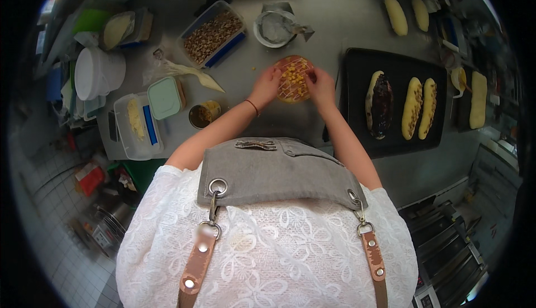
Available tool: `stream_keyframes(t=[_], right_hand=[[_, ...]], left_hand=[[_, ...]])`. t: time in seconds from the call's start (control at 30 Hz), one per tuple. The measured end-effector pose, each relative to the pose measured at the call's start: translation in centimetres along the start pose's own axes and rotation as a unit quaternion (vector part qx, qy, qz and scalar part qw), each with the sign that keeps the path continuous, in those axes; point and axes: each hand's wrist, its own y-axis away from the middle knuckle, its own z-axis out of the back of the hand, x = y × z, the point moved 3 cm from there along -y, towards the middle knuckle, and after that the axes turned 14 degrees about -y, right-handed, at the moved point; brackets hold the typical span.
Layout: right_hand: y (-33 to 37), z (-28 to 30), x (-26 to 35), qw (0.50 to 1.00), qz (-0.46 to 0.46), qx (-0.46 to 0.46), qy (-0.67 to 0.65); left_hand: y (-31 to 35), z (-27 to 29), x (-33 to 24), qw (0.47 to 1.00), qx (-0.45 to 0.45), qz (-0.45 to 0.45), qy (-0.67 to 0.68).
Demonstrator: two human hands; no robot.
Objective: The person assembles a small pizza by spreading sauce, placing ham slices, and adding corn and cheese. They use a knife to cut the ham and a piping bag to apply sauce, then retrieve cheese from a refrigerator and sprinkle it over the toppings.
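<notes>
A small round pizza (291,86) lies in front of me, with a pink layer like ham, yellow corn kernels and thin white sauce lines. My left hand (268,85) is closed at its left edge, the fingertips curled over the rim. At the opposite edge my right hand (322,89) has thumb and fingers pinched together against the rim. Whether the pizza is raised off the steel table cannot be made out. Just beyond it stands a metal bowl (273,29) with white residue. A piping bag (192,73) with pale filling rests left of my left hand.
Right of my hands, a black baking tray (357,84) bears several long topped doughs. Two plain doughs (396,16) lie beyond it. On the left are a tub of chopped brown pieces (213,37), a green-lidded box (164,98), an open can (205,115) and a white bucket (99,73).
</notes>
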Motion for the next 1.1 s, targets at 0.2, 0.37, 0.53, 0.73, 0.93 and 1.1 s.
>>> stream_keyframes(t=[0.2,0.37,0.53,0.73,0.93,1.1], right_hand=[[1.7,0.3,-0.3,0.999,-0.015,0.028,0.039],[2.2,0.8,0.3,1.000,0.000,-0.002,0.005],[2.7,1.7,0.6,0.999,-0.026,-0.004,-0.021],[4.1,2.4,1.2,0.999,-0.017,-0.021,-0.029],[6.0,2.9,1.1,0.999,-0.019,-0.013,-0.025],[7.3,3.7,2.0,0.999,-0.022,-0.016,-0.021]], left_hand=[[1.2,-1.7,0.6,0.996,0.035,-0.022,-0.082],[2.0,-2.1,-0.1,0.974,-0.049,-0.145,-0.167],[2.1,-1.5,-0.3,0.962,-0.006,-0.200,-0.188],[-0.3,2.3,2.4,0.991,-0.060,-0.043,-0.112],[-3.5,5.5,5.5,0.949,-0.076,-0.038,-0.302],[-4.1,5.0,6.1,0.935,-0.049,-0.054,-0.346]])
